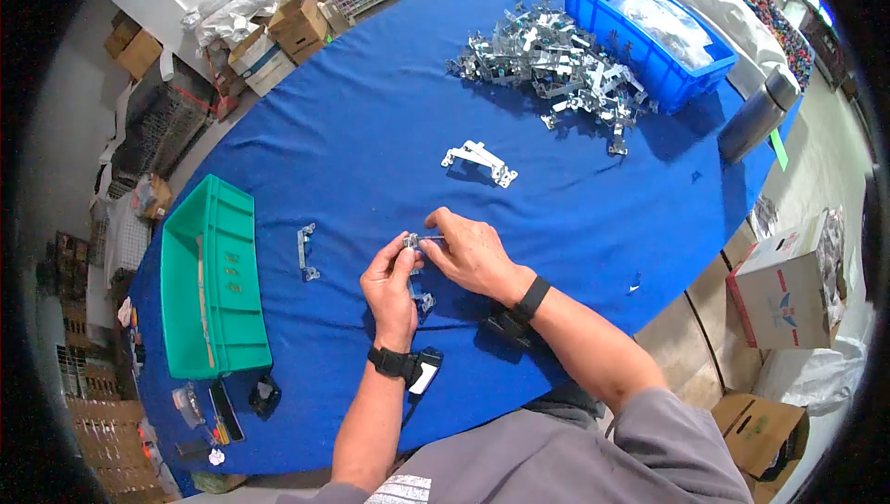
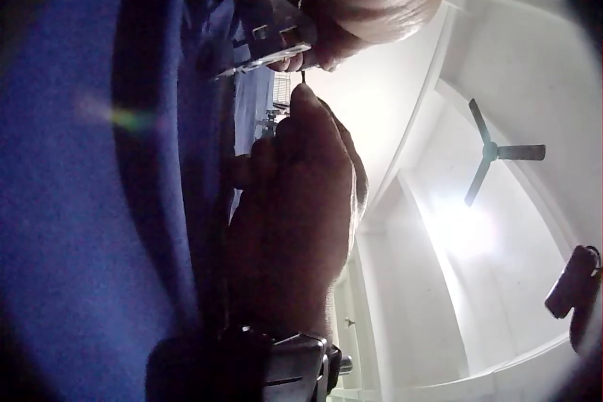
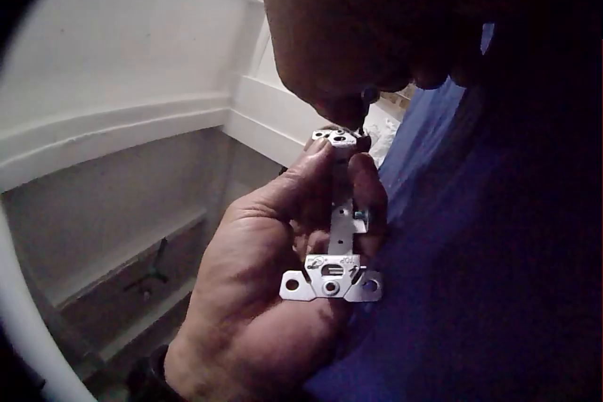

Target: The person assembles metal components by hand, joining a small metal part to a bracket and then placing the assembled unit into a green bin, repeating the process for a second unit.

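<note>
My left hand (image 1: 391,295) grips a silver metal bracket (image 3: 332,275) with flat, holed plates at its ends. In the right wrist view the bracket lies along the palm, its near plate by the heel of the hand and its far end between thumb and fingers. Fingertips of my right hand (image 1: 475,252) pinch a thin metal rod (image 1: 432,238) that meets the bracket's far end. What the rod belongs to is hidden in that hand. A similar bracket (image 1: 303,252) lies on the blue cloth to the left, and more brackets (image 1: 480,163) lie farther ahead.
A heap of metal brackets (image 1: 556,68) spreads in front of a blue bin (image 1: 667,82) at the back right. Beyond it stands a steel flask (image 1: 756,119). At the left is a green bin (image 1: 243,318), with small items near its lower end.
</note>
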`<state>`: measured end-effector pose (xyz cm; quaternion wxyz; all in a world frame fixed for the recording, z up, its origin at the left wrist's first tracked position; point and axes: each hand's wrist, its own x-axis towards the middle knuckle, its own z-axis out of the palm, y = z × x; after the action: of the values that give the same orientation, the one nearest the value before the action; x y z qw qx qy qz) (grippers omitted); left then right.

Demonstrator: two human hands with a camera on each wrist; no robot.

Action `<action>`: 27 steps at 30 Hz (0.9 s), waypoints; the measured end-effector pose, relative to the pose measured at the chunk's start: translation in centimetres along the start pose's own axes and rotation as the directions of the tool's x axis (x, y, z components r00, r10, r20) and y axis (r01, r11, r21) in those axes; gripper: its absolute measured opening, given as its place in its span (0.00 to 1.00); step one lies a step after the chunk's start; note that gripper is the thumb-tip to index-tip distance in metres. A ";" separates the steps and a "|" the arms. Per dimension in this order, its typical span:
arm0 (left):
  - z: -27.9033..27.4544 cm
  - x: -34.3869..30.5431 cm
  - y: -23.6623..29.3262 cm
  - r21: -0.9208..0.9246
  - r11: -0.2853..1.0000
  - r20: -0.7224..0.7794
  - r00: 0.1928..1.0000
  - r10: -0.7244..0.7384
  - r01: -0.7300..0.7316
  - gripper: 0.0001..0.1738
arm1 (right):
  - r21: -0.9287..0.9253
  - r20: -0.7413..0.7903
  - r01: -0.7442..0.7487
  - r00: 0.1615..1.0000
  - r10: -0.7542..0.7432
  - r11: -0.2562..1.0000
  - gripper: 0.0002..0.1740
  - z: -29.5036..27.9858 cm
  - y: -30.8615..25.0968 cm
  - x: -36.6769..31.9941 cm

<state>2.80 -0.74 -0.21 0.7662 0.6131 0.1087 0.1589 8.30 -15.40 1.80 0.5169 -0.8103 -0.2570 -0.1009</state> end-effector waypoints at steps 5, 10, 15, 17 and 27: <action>-0.3 0.0 -0.3 0.021 1.000 0.001 1.000 -0.002 0.002 0.13 | -0.096 0.073 0.039 0.997 -0.032 0.995 0.13 0.4 1.4 -0.1; 0.0 -0.3 0.0 0.013 1.000 0.008 1.000 0.001 -0.001 0.14 | -0.187 0.166 -0.047 0.983 0.079 0.981 0.11 0.0 0.6 -0.2; 0.1 0.1 0.1 0.007 1.000 -0.016 1.000 -0.003 0.003 0.14 | -0.044 0.085 -0.006 0.996 0.009 0.999 0.11 0.2 0.9 0.1; -0.1 -0.3 -0.2 0.031 0.999 -0.016 1.000 -0.010 0.010 0.14 | -0.029 0.083 0.002 0.997 0.000 1.000 0.11 0.4 1.3 -0.5; 0.0 -0.1 -0.1 0.002 1.000 -0.010 1.000 0.008 -0.008 0.14 | 0.002 0.021 0.040 0.999 -0.040 0.999 0.11 0.3 0.6 -0.1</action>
<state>2.73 -0.82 -0.32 0.7646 0.6133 0.1099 0.1649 8.46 -15.40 1.15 0.5129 -0.8055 -0.2786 -0.1023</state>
